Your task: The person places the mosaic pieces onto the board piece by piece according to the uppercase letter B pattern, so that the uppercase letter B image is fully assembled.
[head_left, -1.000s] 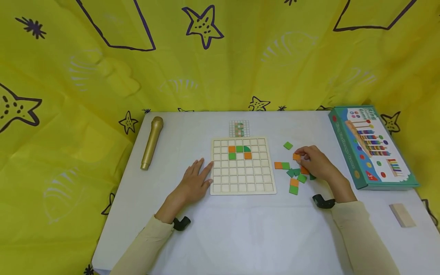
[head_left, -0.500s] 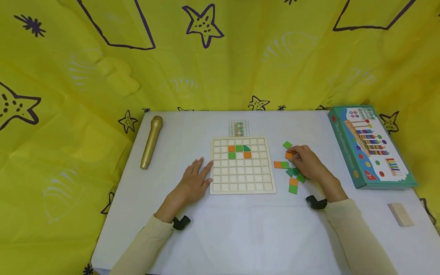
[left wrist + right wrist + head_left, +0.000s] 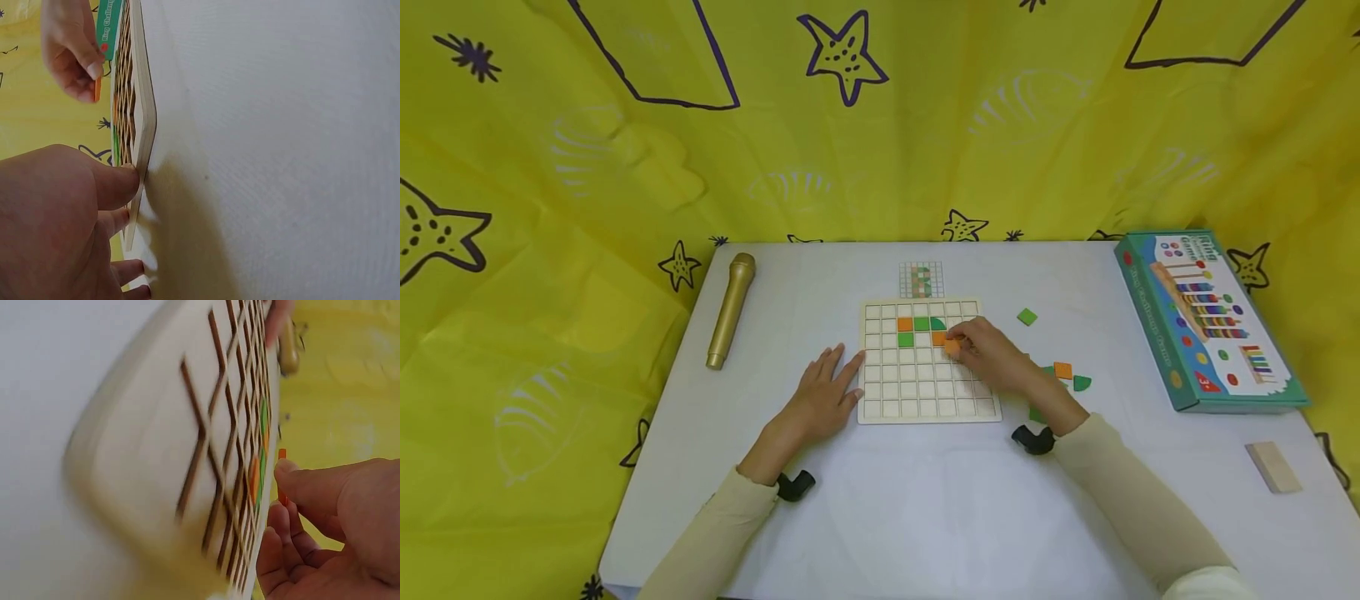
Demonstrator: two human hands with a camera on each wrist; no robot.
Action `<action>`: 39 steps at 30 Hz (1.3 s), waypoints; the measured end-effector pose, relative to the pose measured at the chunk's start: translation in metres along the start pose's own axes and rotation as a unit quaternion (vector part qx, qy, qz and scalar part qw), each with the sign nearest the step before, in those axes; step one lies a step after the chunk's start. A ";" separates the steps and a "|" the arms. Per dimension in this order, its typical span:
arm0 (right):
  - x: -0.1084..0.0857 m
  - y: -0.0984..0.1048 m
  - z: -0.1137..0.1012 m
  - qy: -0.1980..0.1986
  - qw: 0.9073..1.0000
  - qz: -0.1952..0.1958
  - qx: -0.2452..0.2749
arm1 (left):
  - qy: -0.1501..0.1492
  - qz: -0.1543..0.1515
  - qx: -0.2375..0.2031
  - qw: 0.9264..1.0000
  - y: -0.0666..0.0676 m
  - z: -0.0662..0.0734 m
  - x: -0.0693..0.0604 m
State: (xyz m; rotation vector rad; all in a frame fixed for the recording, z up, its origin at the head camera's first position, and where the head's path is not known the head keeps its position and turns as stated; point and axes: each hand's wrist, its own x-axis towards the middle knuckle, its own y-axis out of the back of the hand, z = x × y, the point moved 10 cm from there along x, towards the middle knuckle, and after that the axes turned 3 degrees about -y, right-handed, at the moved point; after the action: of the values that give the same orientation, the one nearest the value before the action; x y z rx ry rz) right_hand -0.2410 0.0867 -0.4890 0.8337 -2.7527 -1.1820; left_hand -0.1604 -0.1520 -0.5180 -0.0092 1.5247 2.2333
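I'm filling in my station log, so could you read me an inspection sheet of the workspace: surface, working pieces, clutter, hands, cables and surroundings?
Surface: table with a white top.
Job's things: grid board bearing five set tiles, orange and green; pattern card beyond its far edge; loose tiles to its right, some partly hidden.
Clutter: gold microphone on the left; game box and wooden block on the right.
Left hand: touches the board's left edge.
Right hand: pinches an orange tile over the board.
Cables: nothing seen.
Surroundings: yellow backdrop printed with stars and shells.
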 end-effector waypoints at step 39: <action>0.010 -0.027 -0.046 0.063 0.994 0.025 -0.081 | -0.007 0.014 -0.007 1.000 -0.001 -0.002 0.001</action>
State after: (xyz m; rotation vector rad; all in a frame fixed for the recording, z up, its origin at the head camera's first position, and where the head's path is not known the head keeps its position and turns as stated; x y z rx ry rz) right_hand -0.2266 0.0357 -0.4765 0.7872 -2.5234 -1.2751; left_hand -0.1614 -0.1530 -0.5203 0.0234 1.5104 2.2602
